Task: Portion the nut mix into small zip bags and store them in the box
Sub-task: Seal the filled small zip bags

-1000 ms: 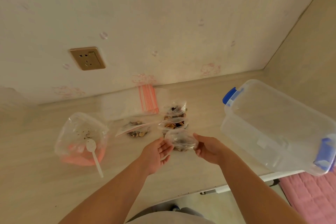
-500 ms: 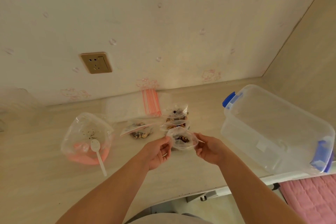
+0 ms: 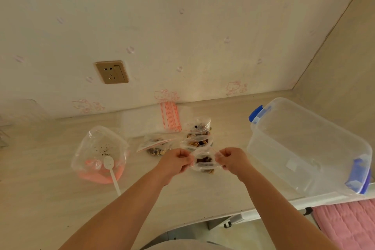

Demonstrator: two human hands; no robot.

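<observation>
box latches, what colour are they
Blue, on the clear box; the head view shows both latches.

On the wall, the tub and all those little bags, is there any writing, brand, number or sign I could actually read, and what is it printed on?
No readable text anywhere in this view.
Wallpaper: pink cartoon cat prints, no words.
Wall socket: no legible marking.
Clear storage box: a pale patch on its side, perhaps a label, too blurred to read.
Small zip bag held between left hand and right hand: red seal line only, no print.
</observation>
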